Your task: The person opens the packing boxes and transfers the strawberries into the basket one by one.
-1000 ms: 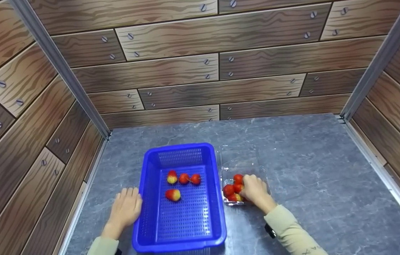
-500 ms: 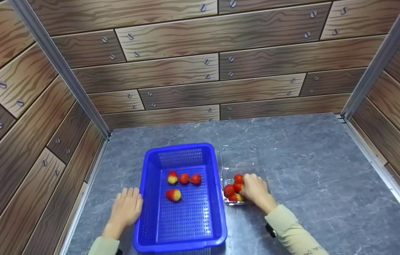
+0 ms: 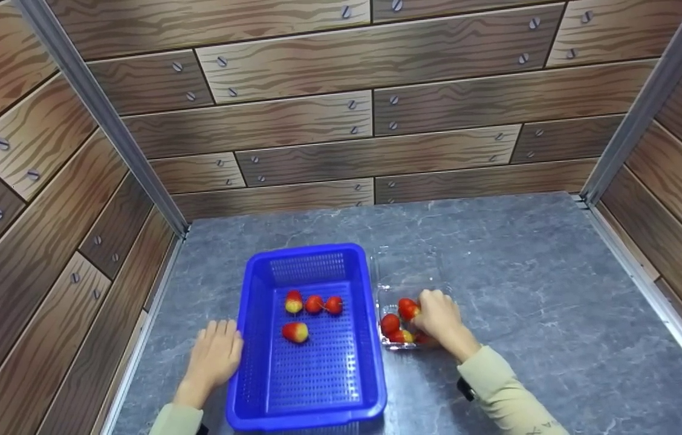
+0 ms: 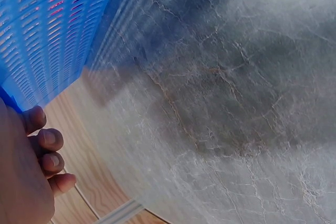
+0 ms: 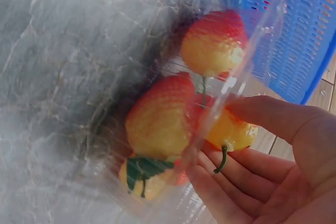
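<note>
My right hand [image 3: 439, 315] pinches a red and yellow toy strawberry [image 5: 231, 130] with a short green stem between thumb and fingers. It is at the clear plastic box [image 3: 387, 294], whose lid lies back. Several more strawberries [image 5: 160, 116] lie in that box, partly hidden by the hand in the head view. A blue perforated basket [image 3: 306, 422] stands to the left of the box. Inside it lie two red and yellow strawberries [image 3: 295, 332] and two small red fruits [image 3: 314, 304]. My left hand [image 3: 215, 353] rests against the basket's left rim, fingers extended in the head view.
A grey marbled tabletop [image 3: 528, 272] lies under everything. Wood-patterned walls [image 3: 292, 115] enclose it at the back and both sides, with metal strips [image 3: 661, 302] along the edges. The clear box stands close to the basket's right side.
My right hand has shifted slightly right and up within the box, and the strawberry at its fingers has moved with it. The left hand and basket stay still.
</note>
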Demonstrator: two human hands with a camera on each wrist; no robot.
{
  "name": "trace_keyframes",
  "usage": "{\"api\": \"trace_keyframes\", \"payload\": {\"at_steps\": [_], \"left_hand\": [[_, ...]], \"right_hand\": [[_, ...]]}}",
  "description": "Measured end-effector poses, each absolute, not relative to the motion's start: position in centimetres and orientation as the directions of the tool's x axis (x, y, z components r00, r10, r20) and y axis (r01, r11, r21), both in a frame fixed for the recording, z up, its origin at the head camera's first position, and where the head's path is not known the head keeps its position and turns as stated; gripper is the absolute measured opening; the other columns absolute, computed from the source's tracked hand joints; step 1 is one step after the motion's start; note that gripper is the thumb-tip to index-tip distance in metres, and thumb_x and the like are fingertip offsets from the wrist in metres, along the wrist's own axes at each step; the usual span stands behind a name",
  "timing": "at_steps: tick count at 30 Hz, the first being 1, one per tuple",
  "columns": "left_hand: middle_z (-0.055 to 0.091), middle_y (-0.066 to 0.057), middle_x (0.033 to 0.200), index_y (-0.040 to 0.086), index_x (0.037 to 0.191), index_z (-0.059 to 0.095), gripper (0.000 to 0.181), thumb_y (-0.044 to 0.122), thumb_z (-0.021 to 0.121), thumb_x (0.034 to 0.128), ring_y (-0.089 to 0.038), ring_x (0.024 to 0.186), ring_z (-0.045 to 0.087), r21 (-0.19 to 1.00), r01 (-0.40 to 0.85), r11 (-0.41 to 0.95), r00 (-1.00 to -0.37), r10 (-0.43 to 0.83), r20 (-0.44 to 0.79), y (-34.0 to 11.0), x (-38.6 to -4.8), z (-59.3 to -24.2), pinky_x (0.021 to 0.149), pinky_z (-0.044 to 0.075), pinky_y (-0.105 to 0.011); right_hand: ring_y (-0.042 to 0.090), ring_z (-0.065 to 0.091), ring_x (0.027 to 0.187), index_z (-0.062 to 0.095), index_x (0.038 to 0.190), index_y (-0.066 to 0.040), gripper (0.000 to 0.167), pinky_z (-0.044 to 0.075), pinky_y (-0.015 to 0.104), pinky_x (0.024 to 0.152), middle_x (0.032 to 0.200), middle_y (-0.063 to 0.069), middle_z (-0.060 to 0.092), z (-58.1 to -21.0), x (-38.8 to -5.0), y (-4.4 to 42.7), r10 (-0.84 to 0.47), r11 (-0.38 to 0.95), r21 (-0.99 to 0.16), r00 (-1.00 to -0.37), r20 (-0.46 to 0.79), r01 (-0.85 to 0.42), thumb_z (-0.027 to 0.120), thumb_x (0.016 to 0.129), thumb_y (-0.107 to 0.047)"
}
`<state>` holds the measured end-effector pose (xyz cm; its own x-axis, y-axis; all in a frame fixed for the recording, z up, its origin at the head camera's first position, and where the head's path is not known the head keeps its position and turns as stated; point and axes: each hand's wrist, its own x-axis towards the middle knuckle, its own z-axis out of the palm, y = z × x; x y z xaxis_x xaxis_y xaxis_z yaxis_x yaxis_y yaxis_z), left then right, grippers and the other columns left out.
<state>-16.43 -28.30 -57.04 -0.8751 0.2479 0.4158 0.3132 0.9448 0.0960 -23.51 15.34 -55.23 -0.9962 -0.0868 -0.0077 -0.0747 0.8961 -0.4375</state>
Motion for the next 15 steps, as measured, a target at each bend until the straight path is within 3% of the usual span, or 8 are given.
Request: {"api": "trace_keyframes", "payload": {"at_steps": [10,15], "left_hand": [[0.05,-0.012,0.078,0.003,0.088,0.052,0.01,0.01,0.049,0.0939,-0.033,0.074,0.047,0.117,0.316,0.942,-0.881,0.245,0.404,-28.2,-16.4,-56.9,0.065,0.038,-0.045],[0.052,-0.014,0.081,0.001,0.091,0.053,0.011,0.01,0.049,0.0941,-0.035,0.078,0.049,0.12,0.308,0.944,-0.886,0.239,0.396,-28.2,-16.4,-56.9,0.067,0.039,-0.047]], "right_hand": [[0.024,0.054,0.06,0.06,0.067,-0.008,0.022,0.043,0.037,0.053,0.065,0.006,0.054,-53.9,-23.5,15.0,-0.067,0.875,-0.483,-0.996,-0.062,-0.029,0.082,0.069,-0.012],[0.024,0.056,0.063,0.066,0.073,-0.007,0.021,0.046,0.039,0.057,0.067,0.005,0.058,-53.1,-23.5,14.7,-0.064,0.859,-0.512,-0.996,-0.069,-0.02,0.084,0.071,-0.017]]}}
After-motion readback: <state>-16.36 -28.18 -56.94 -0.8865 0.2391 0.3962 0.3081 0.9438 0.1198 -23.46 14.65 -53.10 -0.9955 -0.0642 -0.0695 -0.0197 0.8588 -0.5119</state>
